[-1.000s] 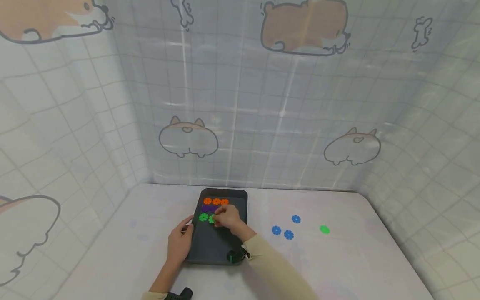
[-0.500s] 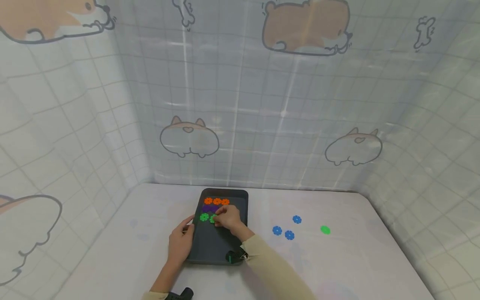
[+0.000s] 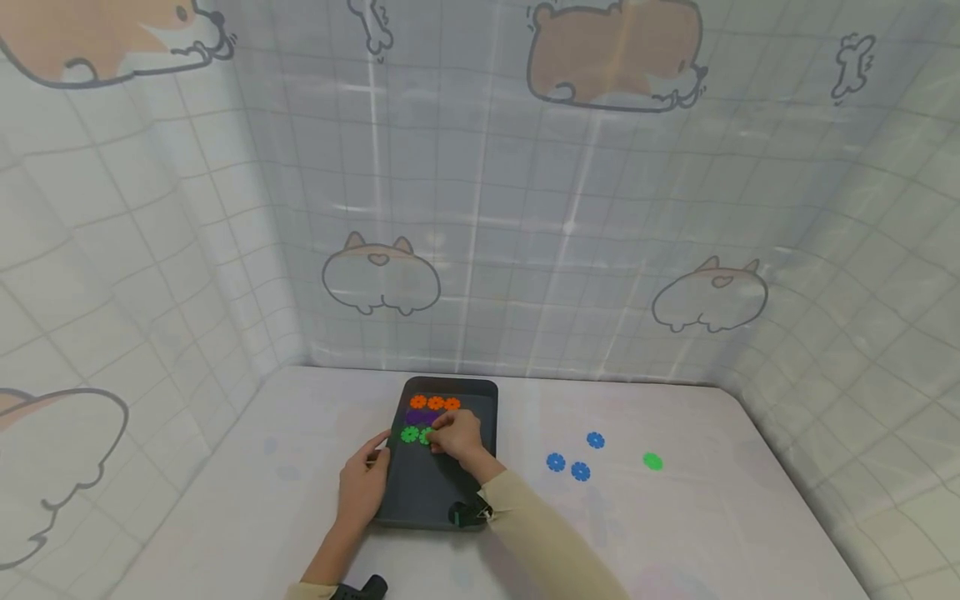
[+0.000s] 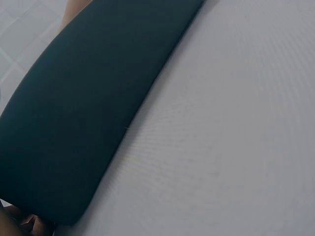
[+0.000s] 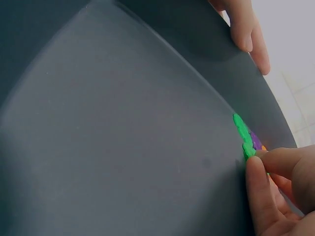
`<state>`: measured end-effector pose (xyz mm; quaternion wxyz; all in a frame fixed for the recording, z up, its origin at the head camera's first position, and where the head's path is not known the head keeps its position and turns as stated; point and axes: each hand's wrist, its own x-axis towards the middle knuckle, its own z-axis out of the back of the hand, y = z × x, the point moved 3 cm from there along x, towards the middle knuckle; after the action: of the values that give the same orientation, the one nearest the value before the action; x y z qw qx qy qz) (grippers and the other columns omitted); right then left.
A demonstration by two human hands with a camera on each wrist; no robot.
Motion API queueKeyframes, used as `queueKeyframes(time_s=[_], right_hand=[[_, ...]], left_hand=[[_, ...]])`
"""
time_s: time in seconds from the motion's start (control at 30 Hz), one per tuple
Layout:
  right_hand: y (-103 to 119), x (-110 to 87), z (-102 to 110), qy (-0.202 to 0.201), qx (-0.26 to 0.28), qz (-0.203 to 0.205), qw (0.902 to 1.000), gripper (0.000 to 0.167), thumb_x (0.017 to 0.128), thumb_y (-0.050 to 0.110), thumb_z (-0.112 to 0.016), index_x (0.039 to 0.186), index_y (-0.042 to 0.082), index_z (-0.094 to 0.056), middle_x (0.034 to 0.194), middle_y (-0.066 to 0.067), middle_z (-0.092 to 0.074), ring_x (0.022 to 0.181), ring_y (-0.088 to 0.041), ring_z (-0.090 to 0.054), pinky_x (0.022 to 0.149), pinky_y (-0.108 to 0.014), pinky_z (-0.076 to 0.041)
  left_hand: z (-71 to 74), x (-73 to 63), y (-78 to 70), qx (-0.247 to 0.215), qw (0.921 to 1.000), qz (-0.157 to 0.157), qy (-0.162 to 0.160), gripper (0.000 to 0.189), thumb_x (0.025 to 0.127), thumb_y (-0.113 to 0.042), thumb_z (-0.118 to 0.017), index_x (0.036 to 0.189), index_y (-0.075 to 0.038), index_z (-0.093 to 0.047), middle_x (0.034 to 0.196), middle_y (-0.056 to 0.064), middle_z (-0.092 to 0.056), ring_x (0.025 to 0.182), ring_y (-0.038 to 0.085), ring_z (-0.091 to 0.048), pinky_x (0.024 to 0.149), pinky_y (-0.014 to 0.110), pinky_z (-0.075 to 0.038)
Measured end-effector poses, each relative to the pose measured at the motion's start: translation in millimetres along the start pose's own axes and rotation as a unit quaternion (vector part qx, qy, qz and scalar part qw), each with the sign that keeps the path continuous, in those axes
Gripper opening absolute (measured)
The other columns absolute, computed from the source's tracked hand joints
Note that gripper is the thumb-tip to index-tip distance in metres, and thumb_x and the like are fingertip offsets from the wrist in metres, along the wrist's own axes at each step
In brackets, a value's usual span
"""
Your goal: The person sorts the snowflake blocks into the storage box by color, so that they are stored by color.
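Note:
A dark rectangular baking tray (image 3: pixel 427 500) lies on the table, its outer side filling much of the left wrist view (image 4: pixel 93 103). My left hand (image 3: pixel 362 486) holds its left rim, thumb over the edge. My right hand (image 3: pixel 459 435) is inside the tray, thumb and fingertip pinching a green flower-shaped disc (image 5: pixel 248 150) near its floor. Left of that disc lies another green flower disc (image 3: pixel 409 434). Behind them are purple flower discs (image 3: pixel 420 417), partly hidden by the right hand, and a row of orange flower discs (image 3: pixel 436 402).
On the white table to the right of the tray lie three blue flower discs (image 3: pixel 556 462). Farther right is a single green disc (image 3: pixel 652 461). Patterned curtain-like walls (image 3: pixel 480 208) enclose the table at the back and both sides.
The head view has shifted very slightly, moving everything a few pixels to the right. Both hands keep their places, and the right one still pinches the green flower disc.

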<state>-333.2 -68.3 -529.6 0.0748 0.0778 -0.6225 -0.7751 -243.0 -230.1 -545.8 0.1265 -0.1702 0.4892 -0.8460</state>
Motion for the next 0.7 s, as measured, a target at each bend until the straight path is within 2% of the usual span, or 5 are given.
queueKeyframes(time_s=[0.7], right_hand=[[-4.3,2.1,-1.2,-0.011,-0.008,0.008,0.9999,0.011,0.079,-0.004,-0.076,0.089,-0.005,-0.070,0.073,-0.005,-0.065,0.054,-0.015,-0.065,0.052,-0.029,-0.053]], left_hand=[[-1.4,0.4,2.1,-0.005,1.0000,-0.002,0.001,0.035,0.100,-0.018,-0.050,0.133,-0.014,-0.060,0.106,0.015,-0.067,0.086,0.025,-0.062,0.071,0.036,-0.047]])
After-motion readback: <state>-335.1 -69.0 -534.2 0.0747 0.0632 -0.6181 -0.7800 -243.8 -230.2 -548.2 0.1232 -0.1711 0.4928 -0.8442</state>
